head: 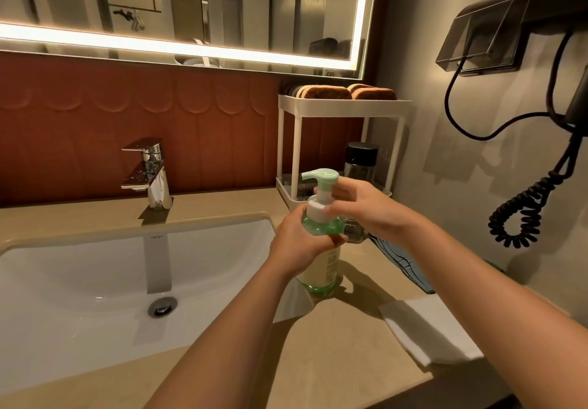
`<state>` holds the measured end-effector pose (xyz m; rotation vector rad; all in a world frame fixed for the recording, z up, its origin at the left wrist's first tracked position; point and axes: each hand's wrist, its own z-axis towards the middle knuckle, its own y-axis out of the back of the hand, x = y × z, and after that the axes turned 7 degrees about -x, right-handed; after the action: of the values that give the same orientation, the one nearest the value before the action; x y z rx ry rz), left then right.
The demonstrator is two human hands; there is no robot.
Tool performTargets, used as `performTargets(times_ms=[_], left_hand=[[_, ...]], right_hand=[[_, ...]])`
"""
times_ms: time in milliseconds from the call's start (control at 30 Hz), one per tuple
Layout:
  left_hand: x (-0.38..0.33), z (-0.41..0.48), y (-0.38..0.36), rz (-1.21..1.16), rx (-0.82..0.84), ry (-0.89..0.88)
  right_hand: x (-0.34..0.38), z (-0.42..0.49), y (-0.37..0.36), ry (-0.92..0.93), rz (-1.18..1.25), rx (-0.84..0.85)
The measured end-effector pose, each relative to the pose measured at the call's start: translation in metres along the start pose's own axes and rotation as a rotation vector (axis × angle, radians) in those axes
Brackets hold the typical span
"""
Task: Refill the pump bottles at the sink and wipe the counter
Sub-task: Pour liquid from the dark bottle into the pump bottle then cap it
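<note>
Two bare forearms reach up from the bottom edge toward the centre of the frame. At lower right, a folded white cloth (426, 329) lies flat on the beige counter (334, 361), partly under the right forearm. The white sink basin (79, 281) fills the lower left, with its drain (162, 306) near the middle.

Just right of the basin's rim, at the centre of the frame, the pump bottle (322, 268) stands with its base on the counter. Its long axis runs vertically, leaning only slightly. The body is clear green with a pale label. The mint-green pump head (321, 175) is at the top, and its spout points to the left of the frame.

The left hand (296, 243) is wrapped round the bottle's upper body, its fingers curled across the front below the shoulder. The right hand (359, 208) comes in from the right, and its fingers and thumb are closed on the white collar (316, 209) under the pump head.

Behind the right wrist, a blue item (397, 257) lies on the counter; what it is cannot be told. Farther back, right of centre, a clear jar with a black cap (360, 162) stands on the lower tier of a white rack (345, 103), and brown sponges (324, 92) sit on the top tier. A chrome faucet (152, 173) stands left of centre in front of the red-brown tiled wall. A lit mirror (191, 11) spans the top of the frame. At far right a black coiled cord (525, 214) hangs down the wall.
</note>
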<state>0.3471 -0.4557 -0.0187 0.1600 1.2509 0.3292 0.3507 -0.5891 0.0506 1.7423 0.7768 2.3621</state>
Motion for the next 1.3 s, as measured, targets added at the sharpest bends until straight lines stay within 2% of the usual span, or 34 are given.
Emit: performTargets(times_ms=[133,267,367,400,533,600,667,733,800,867,933,1033,1100,1167,1233,1300], left_hand=[[0.001,0.000,0.000,0.004,0.002,-0.013],[0.003,0.002,-0.002,0.008,-0.011,-0.011],[0.002,0.002,-0.003,-0.008,-0.017,-0.008],[0.003,0.002,-0.003,-0.014,-0.014,-0.008],[0.003,0.004,-0.002,-0.018,0.007,-0.012],[0.004,0.004,-0.001,-0.021,0.010,-0.011],[0.005,0.004,-0.002,-0.020,0.005,-0.009],[0.006,0.003,-0.003,-0.016,-0.010,-0.009],[0.007,0.004,-0.004,-0.020,-0.022,0.006],[0.007,0.004,-0.005,-0.025,-0.021,0.022],[0.006,0.005,-0.005,-0.017,-0.014,0.007],[0.005,0.005,-0.003,-0.014,-0.013,-0.010],[0.006,0.005,-0.002,-0.016,-0.005,-0.008],[0.006,0.004,-0.001,-0.018,0.004,-0.010],[0.006,0.003,-0.002,-0.015,-0.003,-0.006],[0.006,0.003,-0.003,-0.007,-0.016,0.003]], right_hand=[[0.000,0.000,-0.005,0.071,-0.055,-0.094],[-0.001,0.003,-0.017,0.136,-0.269,-0.339],[-0.006,0.009,-0.021,0.087,-0.401,-0.435],[-0.005,0.009,-0.018,0.054,-0.361,-0.385],[-0.001,0.011,0.002,-0.014,-0.138,0.061],[-0.003,0.011,0.007,-0.003,-0.149,0.083],[-0.005,0.010,0.006,0.041,-0.208,-0.022],[-0.005,0.009,-0.006,0.088,-0.333,-0.217],[-0.004,0.008,-0.021,0.114,-0.627,-0.462],[-0.008,0.012,-0.029,0.083,-0.858,-0.560],[-0.010,0.016,-0.024,0.056,-0.813,-0.445],[-0.003,0.013,-0.005,0.028,-0.358,0.011],[-0.002,0.011,0.005,0.016,-0.250,0.154],[-0.005,0.011,0.008,0.047,-0.248,0.081],[-0.005,0.009,0.002,0.086,-0.293,-0.086],[-0.004,0.008,-0.013,0.118,-0.527,-0.331]])
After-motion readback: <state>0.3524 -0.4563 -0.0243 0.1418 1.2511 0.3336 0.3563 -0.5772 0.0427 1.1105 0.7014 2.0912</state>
